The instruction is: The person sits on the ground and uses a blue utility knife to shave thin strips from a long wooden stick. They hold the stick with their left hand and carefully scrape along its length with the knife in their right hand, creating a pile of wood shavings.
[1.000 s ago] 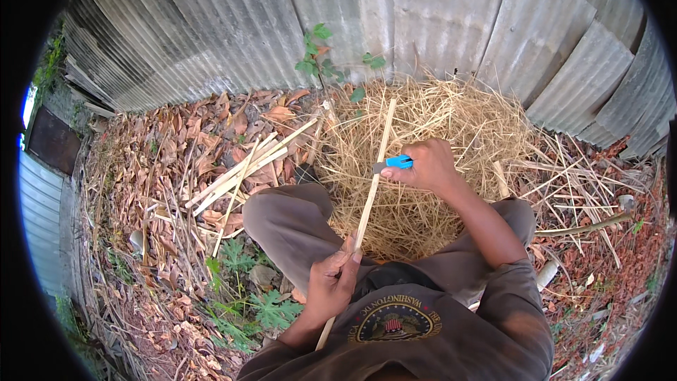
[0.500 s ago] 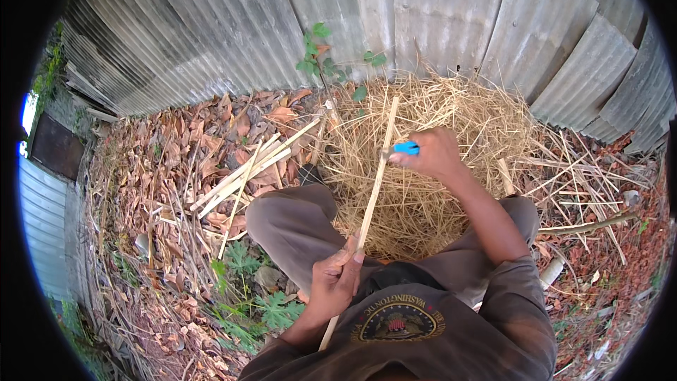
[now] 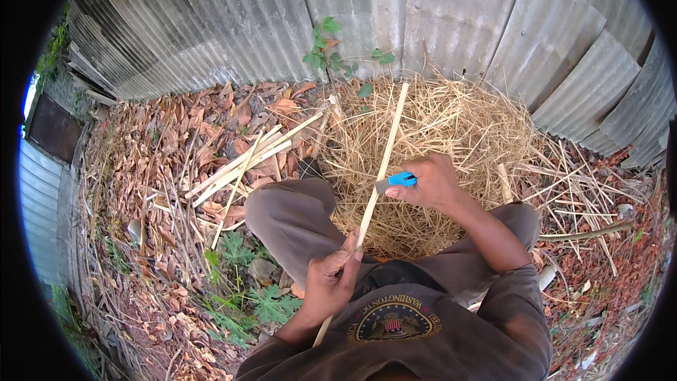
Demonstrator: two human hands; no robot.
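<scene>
My left hand (image 3: 331,282) is closed around the lower part of a long, pale wooden strip (image 3: 389,142). The strip slants up and away from me, its far end above a heap of thin shavings (image 3: 451,116). In my right hand (image 3: 429,182) is a utility knife (image 3: 402,180) with a blue handle. Its broad grey blade lies against the strip around the middle, and my fingers wrap the handle. My bent legs are spread on both sides of the shavings.
Several cut strips (image 3: 243,167) lie on dry leaves (image 3: 166,152) to the left. A corrugated metal fence (image 3: 451,21) runs along the far side. Green plants (image 3: 271,303) grow beside my left leg. A stick (image 3: 585,233) and scattered slivers lie at the right.
My right hand has drawn the knife down the strip toward me. My left hand keeps its hold on the strip, and the view has shifted slightly.
</scene>
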